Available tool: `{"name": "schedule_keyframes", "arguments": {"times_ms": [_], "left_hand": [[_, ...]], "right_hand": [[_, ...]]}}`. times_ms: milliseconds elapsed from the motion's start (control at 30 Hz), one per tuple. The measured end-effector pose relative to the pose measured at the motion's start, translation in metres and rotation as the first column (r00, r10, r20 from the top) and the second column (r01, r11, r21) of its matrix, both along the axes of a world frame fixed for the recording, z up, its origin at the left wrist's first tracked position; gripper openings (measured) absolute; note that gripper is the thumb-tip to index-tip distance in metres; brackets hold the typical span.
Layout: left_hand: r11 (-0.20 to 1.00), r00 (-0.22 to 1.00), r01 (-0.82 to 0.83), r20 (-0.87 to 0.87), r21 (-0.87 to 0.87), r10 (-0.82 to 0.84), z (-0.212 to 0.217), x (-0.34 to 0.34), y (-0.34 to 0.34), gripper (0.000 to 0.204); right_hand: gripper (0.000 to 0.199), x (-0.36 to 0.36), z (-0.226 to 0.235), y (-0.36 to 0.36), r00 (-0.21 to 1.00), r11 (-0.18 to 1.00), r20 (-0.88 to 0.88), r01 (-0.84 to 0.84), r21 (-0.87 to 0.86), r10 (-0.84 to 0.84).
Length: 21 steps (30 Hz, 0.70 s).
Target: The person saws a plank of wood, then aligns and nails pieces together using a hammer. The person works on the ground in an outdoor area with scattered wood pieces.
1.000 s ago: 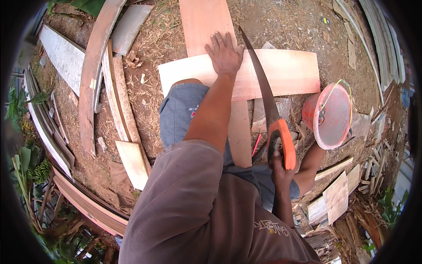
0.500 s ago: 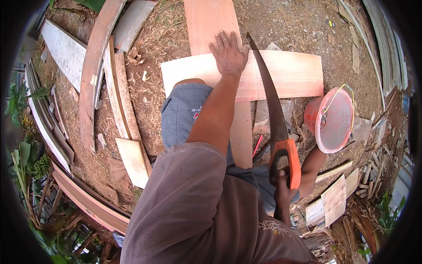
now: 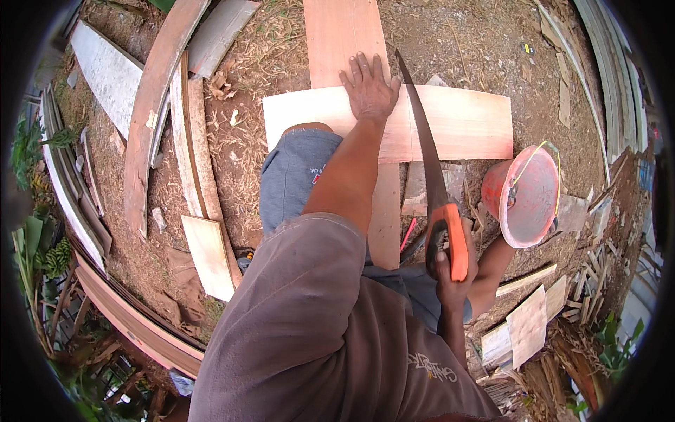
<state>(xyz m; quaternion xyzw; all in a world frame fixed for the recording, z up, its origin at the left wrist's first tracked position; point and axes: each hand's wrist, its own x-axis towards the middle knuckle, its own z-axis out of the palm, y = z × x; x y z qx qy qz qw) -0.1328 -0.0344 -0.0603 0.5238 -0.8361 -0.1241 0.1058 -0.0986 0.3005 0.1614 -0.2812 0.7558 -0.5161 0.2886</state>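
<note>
My left hand (image 3: pixel 370 90) lies flat with fingers spread over the crossing of two boards. Under its palm is the pale crosswise board (image 3: pixel 460 123), which has a thin line across it near its middle. Beneath runs a longer reddish plank (image 3: pixel 344 32), lengthwise away from me. My right hand (image 3: pixel 453 278) is wrapped round the orange and black handle of a handsaw (image 3: pixel 430 158). The dark blade slants up across the crosswise board, close to the line, its tip past the far edge. My left knee rests against the crosswise board's near left part.
A reddish bucket (image 3: pixel 538 190) with a yellow-green handle lies tipped beside my right leg. Long planks (image 3: pixel 158 105) lie on the left, with a short plywood piece (image 3: pixel 207 254) nearer me. Plywood offcuts (image 3: pixel 529 327) and scrap sticks lie at the near right. A small yellow and black object (image 3: pixel 527 48) sits far right.
The saw and my right hand have drawn back slightly toward me and left. My left hand stays flat on the board. The whole view has shifted a little.
</note>
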Motion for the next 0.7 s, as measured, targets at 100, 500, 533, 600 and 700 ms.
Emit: {"name": "schedule_keyframes", "arguments": {"times_ms": [100,500,533,600,700], "left_hand": [[1.000,1.000,-0.007,-0.014,-0.009,0.007,-0.005,-0.001,0.001,0.078],[1.000,1.000,0.016,0.020,0.016,-0.016,0.007,-0.003,-0.002,0.078],[1.000,1.000,0.013,0.013,0.001,-0.013,0.005,-0.003,-0.002,0.078],[1.000,1.000,0.006,0.013,-0.023,-0.006,-0.001,-0.001,0.001,0.078],[0.998,1.000,0.006,0.013,-0.059,-0.005,-0.006,-0.001,0.001,0.077]], "right_hand": [[0.070,0.039,0.039,0.066,0.998,0.997,-0.061,-0.007,0.076,0.012],[0.065,-0.032,-0.035,-0.037,0.997,0.997,0.069,0.029,0.073,-0.034],[0.064,-0.009,-0.017,-0.005,0.996,0.996,-0.022,0.083,0.027,-0.082],[0.064,0.025,0.025,0.059,0.999,0.997,0.007,0.038,0.069,-0.039],[0.063,0.031,0.037,0.065,0.997,0.992,0.065,0.028,0.121,-0.036]]}}
